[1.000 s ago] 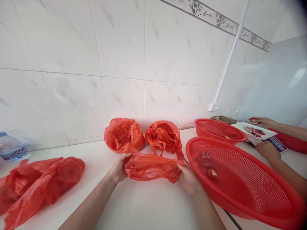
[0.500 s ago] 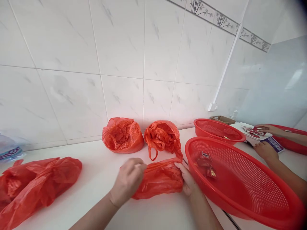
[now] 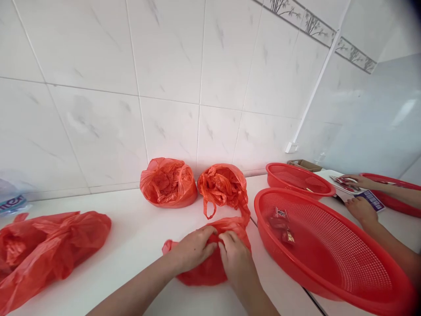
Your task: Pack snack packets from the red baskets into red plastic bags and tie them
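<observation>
A thin red plastic bag [image 3: 210, 268] lies on the white table in front of me. My left hand [image 3: 195, 248] pinches the upper part of this bag from the left. Right beside it, my right hand [image 3: 233, 252] grips the same stretch of plastic, fingertips close to the left ones. Part of the bag is hidden under both hands. Just behind stand a red bag with its rim rolled open [image 3: 169, 183] and a second one stuffed with crumpled red bags [image 3: 223, 184], a handle loop hanging from its front.
A big red plastic basket [image 3: 329, 245] with a few small red packets [image 3: 283, 228] stands at right, a smaller red basket [image 3: 299, 177] behind it. A co-worker's hands [image 3: 363, 210] are at far right. A red bag bundle [image 3: 66, 245] lies left. Tiled wall behind.
My left hand has come down from above the bag and taken hold of it. My right hand has shifted left from the bag's right edge, and the two hands now meet at its middle.
</observation>
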Available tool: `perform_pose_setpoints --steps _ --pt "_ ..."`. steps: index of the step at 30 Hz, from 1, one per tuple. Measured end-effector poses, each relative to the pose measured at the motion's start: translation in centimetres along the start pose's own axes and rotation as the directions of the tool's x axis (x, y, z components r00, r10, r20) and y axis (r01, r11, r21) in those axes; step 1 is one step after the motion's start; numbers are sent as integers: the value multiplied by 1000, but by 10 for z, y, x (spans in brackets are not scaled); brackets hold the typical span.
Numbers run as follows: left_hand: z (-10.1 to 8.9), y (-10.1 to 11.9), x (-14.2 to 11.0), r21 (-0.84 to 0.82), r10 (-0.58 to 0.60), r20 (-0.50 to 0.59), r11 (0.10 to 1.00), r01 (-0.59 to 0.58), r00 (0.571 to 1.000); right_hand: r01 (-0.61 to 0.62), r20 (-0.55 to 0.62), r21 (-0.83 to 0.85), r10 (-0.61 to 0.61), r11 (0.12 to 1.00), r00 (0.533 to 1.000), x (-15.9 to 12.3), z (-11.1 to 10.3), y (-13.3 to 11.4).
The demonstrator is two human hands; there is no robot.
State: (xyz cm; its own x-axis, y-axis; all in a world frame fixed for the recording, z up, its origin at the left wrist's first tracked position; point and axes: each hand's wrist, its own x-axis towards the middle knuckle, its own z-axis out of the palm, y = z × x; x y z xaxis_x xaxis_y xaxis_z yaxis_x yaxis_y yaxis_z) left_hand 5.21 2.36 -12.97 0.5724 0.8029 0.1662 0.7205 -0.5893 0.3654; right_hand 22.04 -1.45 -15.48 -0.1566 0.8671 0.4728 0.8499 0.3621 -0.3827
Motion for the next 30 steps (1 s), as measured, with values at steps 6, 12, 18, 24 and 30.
perform_pose_setpoints --steps 6,12,18,24,30 --pt "-21 -24 9 200 -1 -9 980 3 1000 -7 433 -93 47 996 900 4 -18 37" --pt "-26 -8 1 243 193 -12 952 -185 981 -113 456 1 100 994 884 9 -51 19" --pt "-15 4 -21 158 255 57 952 -261 965 -73 327 -89 99 993 940 27 -28 24" --pt "-21 -12 -34 98 219 -40 972 -214 975 -124 307 -168 172 978 936 24 -14 33" --pt "-6 -42 -36 -131 -283 -413 959 251 866 20 -2 -99 -20 995 1000 12 -89 7"
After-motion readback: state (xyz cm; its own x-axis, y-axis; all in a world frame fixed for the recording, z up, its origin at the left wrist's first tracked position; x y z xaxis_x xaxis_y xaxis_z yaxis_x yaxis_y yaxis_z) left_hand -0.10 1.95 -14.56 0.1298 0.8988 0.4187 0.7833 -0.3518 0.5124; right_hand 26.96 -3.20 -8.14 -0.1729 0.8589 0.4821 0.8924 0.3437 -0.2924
